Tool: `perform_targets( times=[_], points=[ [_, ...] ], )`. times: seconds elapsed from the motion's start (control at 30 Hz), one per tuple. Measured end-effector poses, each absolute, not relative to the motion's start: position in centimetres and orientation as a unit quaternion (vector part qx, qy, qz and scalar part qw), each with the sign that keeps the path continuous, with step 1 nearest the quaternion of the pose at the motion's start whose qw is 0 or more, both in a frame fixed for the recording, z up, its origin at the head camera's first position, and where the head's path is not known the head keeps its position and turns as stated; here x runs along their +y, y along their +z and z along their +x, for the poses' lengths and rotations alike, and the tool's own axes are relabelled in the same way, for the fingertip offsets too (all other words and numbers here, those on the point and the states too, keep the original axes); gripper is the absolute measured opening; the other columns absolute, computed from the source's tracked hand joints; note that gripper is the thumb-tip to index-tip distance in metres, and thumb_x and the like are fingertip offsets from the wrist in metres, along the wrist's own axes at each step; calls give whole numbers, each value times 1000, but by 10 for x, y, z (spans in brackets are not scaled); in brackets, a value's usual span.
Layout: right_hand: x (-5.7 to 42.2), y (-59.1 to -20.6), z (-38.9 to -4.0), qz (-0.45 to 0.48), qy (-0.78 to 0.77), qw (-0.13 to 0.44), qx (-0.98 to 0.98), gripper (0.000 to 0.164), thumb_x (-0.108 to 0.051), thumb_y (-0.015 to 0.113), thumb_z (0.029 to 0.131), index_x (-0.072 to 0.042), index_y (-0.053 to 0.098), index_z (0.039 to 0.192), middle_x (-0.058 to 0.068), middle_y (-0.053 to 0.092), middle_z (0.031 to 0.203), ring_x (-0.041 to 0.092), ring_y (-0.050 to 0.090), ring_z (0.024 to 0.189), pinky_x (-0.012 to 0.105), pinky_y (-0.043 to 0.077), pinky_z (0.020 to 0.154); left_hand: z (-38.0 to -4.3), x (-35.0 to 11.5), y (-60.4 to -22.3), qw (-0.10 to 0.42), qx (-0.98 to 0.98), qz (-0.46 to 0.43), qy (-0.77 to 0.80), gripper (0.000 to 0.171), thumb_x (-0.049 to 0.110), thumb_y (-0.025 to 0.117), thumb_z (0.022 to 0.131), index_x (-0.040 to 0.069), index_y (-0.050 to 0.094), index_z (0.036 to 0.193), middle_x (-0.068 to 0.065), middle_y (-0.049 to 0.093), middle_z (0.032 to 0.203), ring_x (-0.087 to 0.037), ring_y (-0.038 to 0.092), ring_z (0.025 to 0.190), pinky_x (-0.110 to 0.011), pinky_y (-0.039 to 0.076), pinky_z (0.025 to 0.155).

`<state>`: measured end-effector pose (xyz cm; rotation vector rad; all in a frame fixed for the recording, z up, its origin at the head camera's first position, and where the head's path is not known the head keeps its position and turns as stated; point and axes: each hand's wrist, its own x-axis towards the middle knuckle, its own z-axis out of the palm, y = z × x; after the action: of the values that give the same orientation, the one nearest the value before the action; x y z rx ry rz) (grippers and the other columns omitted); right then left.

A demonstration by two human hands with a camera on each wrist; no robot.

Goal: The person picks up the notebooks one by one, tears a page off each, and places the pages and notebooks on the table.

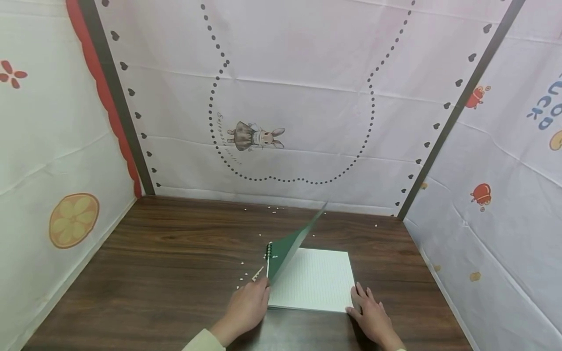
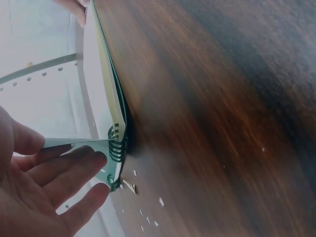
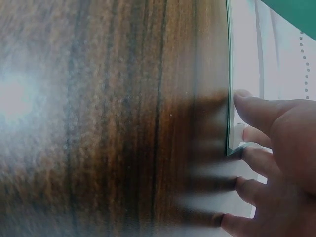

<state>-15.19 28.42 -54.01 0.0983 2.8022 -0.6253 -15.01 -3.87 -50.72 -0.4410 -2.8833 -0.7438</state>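
A spiral notebook [image 1: 313, 280] lies on the table with lined white pages showing. Its green cover [image 1: 293, 243] stands tilted up from the wire binding [image 2: 117, 145] at the left side. My left hand [image 1: 247, 306] pinches the cover's near edge between thumb and index finger; in the left wrist view the other fingers of that hand [image 2: 59, 190] are extended. At the near right corner, my right hand [image 1: 372, 314] rests with its thumb on the page. In the right wrist view, the other fingers of this hand [image 3: 289, 148] spread around the corner, some reaching the table.
Small white scraps [image 1: 242, 263] are scattered on the dark wooden table [image 1: 175, 273], left of and behind the notebook. A pale jagged strip [image 1: 257, 274] lies beside the binding. Printed cloth walls [image 1: 298, 122] enclose the table at the back and both sides.
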Motion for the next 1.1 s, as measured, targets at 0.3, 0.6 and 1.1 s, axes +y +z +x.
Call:
perform_targets(
  times=[0.3,0.6,1.1],
  points=[
    [285,-542,-151,34,-211,132,968,63,-36,66,89,-5,49,141,21,34,154,52,25,140,76,18,104,-146,-44,-509,75,-957,-148,-236,9,16,60,92,8,61,89,-1,58,61,-12,52,51,-32,35,42],
    [284,-542,-152,39,-214,128,967,64,-36,66,88,-5,48,141,20,33,154,52,24,141,76,16,105,-146,-47,-507,46,-961,-139,-236,17,16,59,93,2,65,100,-7,67,73,-17,61,60,-33,43,46],
    [283,-538,-154,43,-215,141,965,64,-35,68,87,-4,49,141,22,34,153,52,25,140,76,18,105,-141,-56,-509,64,-966,-132,-211,28,20,58,94,19,51,67,5,49,58,-14,50,53,-34,36,45]
  ],
)
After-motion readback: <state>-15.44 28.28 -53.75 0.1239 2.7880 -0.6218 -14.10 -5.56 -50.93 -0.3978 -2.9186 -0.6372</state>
